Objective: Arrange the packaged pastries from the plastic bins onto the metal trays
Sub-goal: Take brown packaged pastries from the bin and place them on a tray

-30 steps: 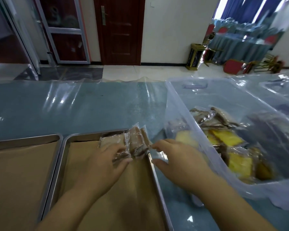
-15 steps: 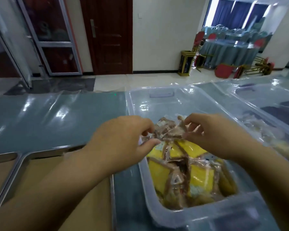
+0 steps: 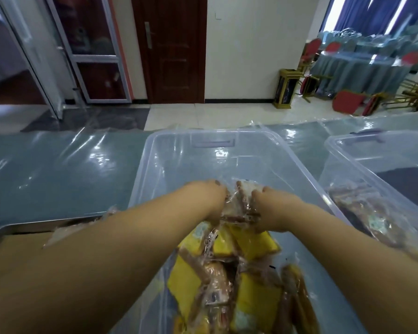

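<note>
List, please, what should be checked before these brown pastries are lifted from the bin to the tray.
1. Left hand grips the brown packaged pastries: ok.
2. Right hand grips the same bundle: ok.
3. Bundle free of the yellow packaged pastries beneath: cannot tell.
4. Packet count in the bundle: cannot tell.
5. Free room on the metal tray, mostly hidden by the left forearm: cannot tell.
6. Nothing but that forearm crosses the clear plastic bin at its left rim: ok.
</note>
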A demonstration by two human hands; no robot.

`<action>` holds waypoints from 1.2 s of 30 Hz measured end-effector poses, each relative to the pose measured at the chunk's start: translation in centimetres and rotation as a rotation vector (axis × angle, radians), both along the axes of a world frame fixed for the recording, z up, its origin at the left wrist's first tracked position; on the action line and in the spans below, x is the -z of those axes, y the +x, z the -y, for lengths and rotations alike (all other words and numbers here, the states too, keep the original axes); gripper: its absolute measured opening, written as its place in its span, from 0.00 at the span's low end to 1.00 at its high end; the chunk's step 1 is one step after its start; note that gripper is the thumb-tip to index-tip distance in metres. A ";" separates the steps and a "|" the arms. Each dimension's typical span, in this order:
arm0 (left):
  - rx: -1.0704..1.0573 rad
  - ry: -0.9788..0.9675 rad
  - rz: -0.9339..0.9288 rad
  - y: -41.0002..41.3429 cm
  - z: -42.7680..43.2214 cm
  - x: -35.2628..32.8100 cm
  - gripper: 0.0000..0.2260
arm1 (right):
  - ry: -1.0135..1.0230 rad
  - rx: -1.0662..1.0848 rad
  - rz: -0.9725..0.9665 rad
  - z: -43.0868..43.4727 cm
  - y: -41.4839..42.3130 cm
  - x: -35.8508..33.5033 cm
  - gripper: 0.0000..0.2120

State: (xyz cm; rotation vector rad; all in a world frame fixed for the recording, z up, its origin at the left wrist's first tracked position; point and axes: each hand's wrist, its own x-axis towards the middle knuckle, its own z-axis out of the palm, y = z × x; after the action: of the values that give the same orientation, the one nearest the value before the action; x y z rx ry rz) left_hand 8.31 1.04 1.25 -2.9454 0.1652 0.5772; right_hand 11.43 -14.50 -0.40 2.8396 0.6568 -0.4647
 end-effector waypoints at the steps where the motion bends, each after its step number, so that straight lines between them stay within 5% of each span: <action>1: -0.023 -0.007 -0.014 0.7 0.1 0.9 0.38 | 0.002 0.009 -0.009 0.1 0.1 0.7 0.33; 6: -0.031 -0.063 0.004 2.4 0.3 5.0 0.51 | 0.093 0.039 0.021 0.5 1.2 2.0 0.22; 12: 0.055 -0.150 0.100 2.4 -0.1 5.5 0.33 | 0.322 0.151 0.125 1.4 2.4 0.3 0.13; 19: 0.069 -0.156 0.225 2.1 -2.2 2.3 0.34 | 0.454 0.074 0.292 1.4 1.3 -0.2 0.37; 26: 0.109 0.004 0.471 1.6 -6.2 -0.3 0.33 | 0.077 -0.213 0.329 0.6 0.3 0.2 0.31; 30: 0.133 0.065 0.529 1.4 -8.0 -0.8 0.32 | 0.064 -0.367 0.374 -1.1 -0.4 0.1 0.21; 36: 0.220 0.182 0.527 1.1 -8.7 -0.5 0.30 | 0.066 -0.560 0.369 -6.3 -0.3 1.5 0.19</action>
State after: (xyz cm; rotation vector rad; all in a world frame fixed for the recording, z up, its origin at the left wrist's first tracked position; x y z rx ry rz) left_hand 9.41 9.74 1.79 -2.7348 0.3478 -0.2061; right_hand 11.14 -8.24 -1.91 2.5239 1.3283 0.1702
